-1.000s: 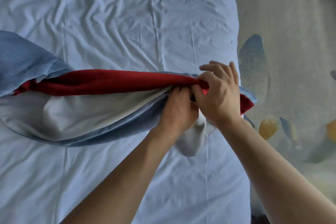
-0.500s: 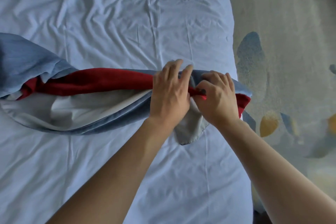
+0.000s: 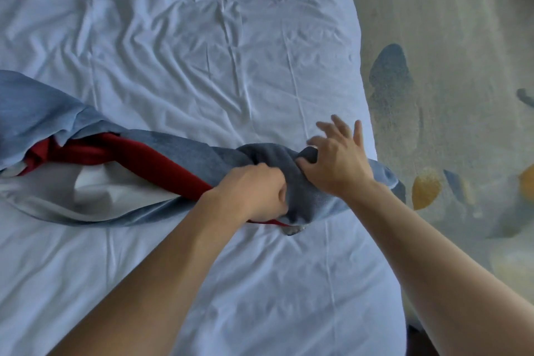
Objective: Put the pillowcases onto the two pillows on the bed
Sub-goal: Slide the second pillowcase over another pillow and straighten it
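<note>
I see left hand fisting pillowcase, right hand splayed at 3 o'clock (thumb only): bunched cloth could slip.

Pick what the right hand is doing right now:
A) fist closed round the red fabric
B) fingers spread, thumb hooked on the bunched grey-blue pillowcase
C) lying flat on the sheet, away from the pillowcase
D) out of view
B: the right hand has its fingers splayed above the sheet while its thumb presses into the bunched grey-blue pillowcase; the fist beside the red fabric is the left hand.
</note>
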